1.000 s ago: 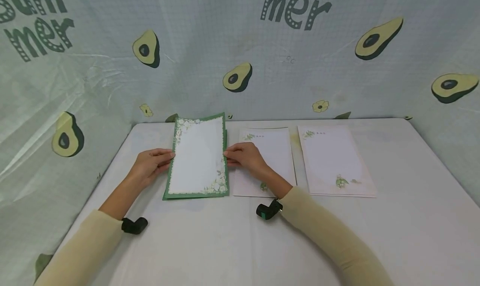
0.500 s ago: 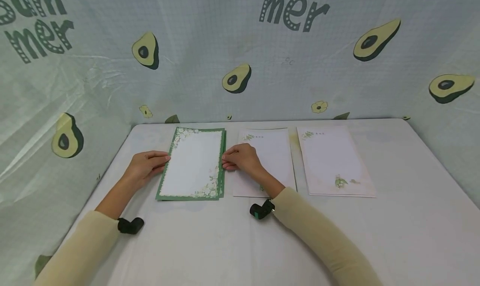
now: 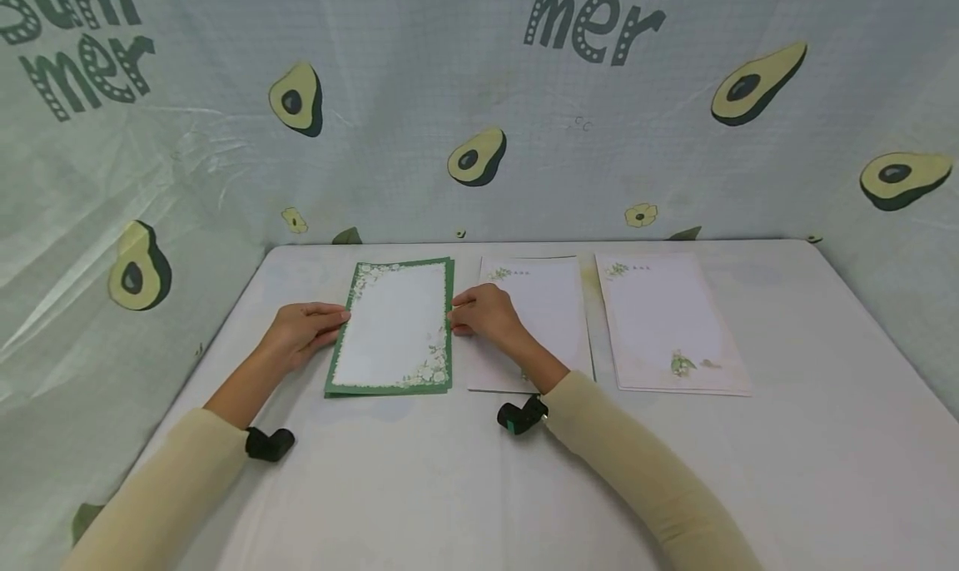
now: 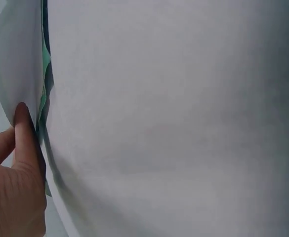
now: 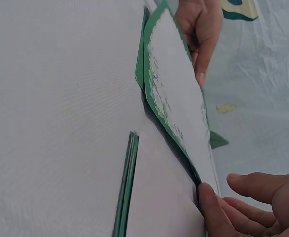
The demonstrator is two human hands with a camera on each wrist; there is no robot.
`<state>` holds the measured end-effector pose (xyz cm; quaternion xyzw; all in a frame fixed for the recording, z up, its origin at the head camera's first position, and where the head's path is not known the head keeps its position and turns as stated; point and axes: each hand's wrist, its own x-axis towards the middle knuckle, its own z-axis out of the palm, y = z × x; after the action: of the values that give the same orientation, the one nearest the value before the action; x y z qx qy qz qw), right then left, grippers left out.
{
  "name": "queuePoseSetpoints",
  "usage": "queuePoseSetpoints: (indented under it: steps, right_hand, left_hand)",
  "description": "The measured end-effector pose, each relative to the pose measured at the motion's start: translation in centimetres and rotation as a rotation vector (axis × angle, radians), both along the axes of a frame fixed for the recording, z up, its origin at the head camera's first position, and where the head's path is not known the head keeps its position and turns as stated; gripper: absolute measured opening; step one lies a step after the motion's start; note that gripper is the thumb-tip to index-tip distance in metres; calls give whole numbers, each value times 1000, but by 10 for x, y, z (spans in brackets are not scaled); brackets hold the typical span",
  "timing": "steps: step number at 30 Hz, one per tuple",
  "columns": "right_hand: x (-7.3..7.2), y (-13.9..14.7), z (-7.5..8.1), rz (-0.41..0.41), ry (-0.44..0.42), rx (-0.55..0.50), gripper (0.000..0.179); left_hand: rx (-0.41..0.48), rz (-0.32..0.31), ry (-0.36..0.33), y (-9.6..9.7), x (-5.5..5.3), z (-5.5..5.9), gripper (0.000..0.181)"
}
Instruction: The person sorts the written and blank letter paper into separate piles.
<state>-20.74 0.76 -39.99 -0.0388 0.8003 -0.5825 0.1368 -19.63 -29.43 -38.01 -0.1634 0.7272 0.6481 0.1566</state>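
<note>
Green-bordered stationery sheets [image 3: 400,325] with a white floral frame lie stacked at the left of the table in the head view, their edges slightly offset. My left hand [image 3: 303,334] pinches the left edge of these sheets. At the opposite edge, my right hand [image 3: 487,317] touches the stack with its fingertips. In the right wrist view, one finger of the right hand [image 5: 248,207] lies against the sheet edge while another digit stands apart from it. The left wrist view shows the left hand's fingertips [image 4: 21,111] on the paper's side.
Two pale sheet stacks lie to the right: the middle stack [image 3: 550,305], partly under my right hand, and the right stack [image 3: 659,321]. The white table [image 3: 419,488] ends before a hanging cloth [image 3: 390,71] printed with avocados.
The green-bordered sheets have come down from a raised, tilted position and now lie lower, then shifted slightly right. Both hands have followed, and the right hand's grip looks looser.
</note>
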Motion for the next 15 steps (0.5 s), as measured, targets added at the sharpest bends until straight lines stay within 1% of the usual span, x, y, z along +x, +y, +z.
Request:
queuePoseSetpoints:
  steps: [2,5,8,11,13,15]
  right_hand:
    - [0,0,1,-3,-19,-9,32]
    - [-2,0,1,-12,-47,-30,31]
    - [-5,0,2,-18,-58,-57,27]
    - [-9,0,2,-16,-45,-56,22]
    - [-12,-1,1,-20,-33,-42,19]
    - [-13,-3,1,-23,-24,-18,18]
  left_hand:
    - [-32,3,3,3,-1,1,41]
    - [-54,11,-3,6,-3,2,37]
    - [-41,18,-18,6,-5,3,32]
    - [-19,19,-27,8,-7,4,30]
    - [-44,1,-18,8,-8,4,32]
    - [-117,-42,20,9,-8,5,35]
